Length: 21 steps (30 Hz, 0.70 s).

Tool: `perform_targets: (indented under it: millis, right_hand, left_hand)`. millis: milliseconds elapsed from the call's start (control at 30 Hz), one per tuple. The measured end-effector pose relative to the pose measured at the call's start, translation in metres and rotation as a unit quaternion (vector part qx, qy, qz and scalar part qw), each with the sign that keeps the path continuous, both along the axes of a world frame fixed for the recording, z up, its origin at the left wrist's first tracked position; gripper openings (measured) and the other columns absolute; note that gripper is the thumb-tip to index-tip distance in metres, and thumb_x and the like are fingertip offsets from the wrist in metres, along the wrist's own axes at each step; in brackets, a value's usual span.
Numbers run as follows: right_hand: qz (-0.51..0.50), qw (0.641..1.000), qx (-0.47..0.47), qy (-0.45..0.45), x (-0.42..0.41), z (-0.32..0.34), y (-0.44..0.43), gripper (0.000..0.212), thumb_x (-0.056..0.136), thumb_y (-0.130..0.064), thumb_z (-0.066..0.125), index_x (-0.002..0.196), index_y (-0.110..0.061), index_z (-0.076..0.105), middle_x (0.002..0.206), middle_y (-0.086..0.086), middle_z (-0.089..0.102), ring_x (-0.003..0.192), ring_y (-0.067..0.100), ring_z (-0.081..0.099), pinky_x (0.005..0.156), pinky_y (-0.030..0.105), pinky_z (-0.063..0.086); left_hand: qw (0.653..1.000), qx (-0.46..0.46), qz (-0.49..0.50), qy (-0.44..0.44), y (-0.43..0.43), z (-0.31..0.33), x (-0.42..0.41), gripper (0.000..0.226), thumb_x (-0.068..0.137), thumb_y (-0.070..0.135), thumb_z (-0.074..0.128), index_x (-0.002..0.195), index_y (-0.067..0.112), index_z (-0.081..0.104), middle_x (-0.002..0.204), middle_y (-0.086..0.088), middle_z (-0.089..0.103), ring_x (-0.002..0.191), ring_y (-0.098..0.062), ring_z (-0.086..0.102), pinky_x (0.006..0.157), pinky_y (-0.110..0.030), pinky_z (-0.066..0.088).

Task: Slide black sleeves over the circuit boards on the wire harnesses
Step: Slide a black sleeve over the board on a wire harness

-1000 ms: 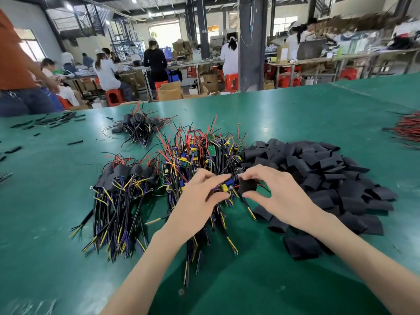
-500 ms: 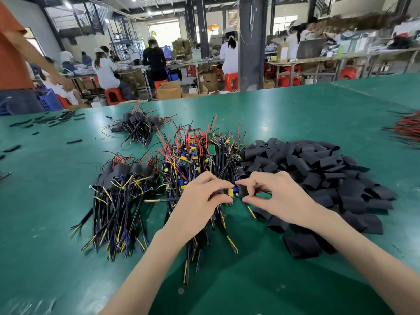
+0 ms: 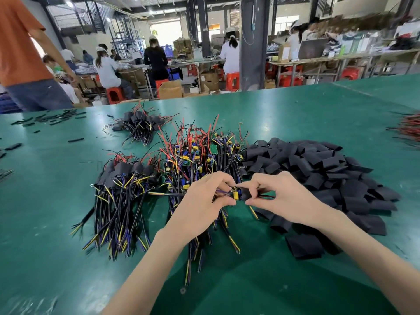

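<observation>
On the green table [image 3: 295, 114] lies a middle heap of bare wire harnesses [image 3: 200, 155] with small circuit boards. Right of it spreads a pile of flat black sleeves [image 3: 318, 169]. Left of it lies a bundle of sleeved harnesses [image 3: 122, 192]. My left hand [image 3: 200, 208] pinches one harness at its circuit board [image 3: 235, 193], which has yellow and blue parts. My right hand [image 3: 281, 196] pinches a black sleeve [image 3: 245, 193] that sits partly over the board's right end, red wires sticking out under my fingers.
A second sleeved bundle [image 3: 141, 126] lies farther back. Small black tube pieces [image 3: 50, 119] are scattered at the far left, red wires [image 3: 409, 128] at the right edge. A person in an orange shirt [image 3: 20, 53] stands at the table's far left; other workers sit beyond.
My hands have come closer together and dropped slightly toward me. The black sleeve has gone farther over the board's end since a second ago.
</observation>
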State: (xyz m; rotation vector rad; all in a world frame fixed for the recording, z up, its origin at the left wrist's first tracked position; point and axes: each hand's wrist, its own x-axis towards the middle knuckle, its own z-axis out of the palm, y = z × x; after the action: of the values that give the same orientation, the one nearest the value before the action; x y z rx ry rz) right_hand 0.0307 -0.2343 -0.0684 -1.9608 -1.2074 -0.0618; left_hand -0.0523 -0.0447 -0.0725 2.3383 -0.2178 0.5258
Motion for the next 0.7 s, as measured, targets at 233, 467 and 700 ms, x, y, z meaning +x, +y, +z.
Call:
perform_targets:
  millis: [233,467,700]
  right_hand:
    - [-0.007,0.999,0.048,0.021,-0.0007,0.0036,-0.002,0.028,0.076,0.002,0.073,0.07,-0.013,0.049,0.105,0.005,0.071,0.099,-0.006,0.062,0.084,0.013,0.046]
    - [-0.037,0.997,0.05,-0.05,-0.0041,0.0014,0.0027,0.03,0.078,-0.01,0.075,0.094,-0.029,0.058,0.11,-0.005,0.067,0.1,-0.009,0.057,0.08,0.015,0.049]
    - [-0.055,0.986,-0.059,-0.148,0.0008,-0.0022,0.0027,0.045,0.08,-0.03,0.071,0.12,-0.012,0.061,0.102,0.004,0.064,0.086,0.022,0.06,0.083,0.034,0.046]
  left_hand:
    - [0.999,0.002,0.045,-0.011,0.001,0.0011,-0.0003,0.034,0.08,0.026,0.074,0.11,0.029,0.059,0.092,0.025,0.06,0.089,0.008,0.056,0.081,-0.005,0.039]
    - [0.998,-0.052,0.036,0.008,0.002,0.0056,-0.0001,0.016,0.084,0.011,0.069,0.077,0.024,0.065,0.069,0.015,0.065,0.063,0.007,0.054,0.065,-0.007,0.038]
    - [0.998,-0.061,0.019,0.016,0.0024,0.008,-0.001,0.015,0.082,0.008,0.071,0.075,0.021,0.068,0.065,0.017,0.064,0.061,0.007,0.055,0.064,-0.008,0.038]
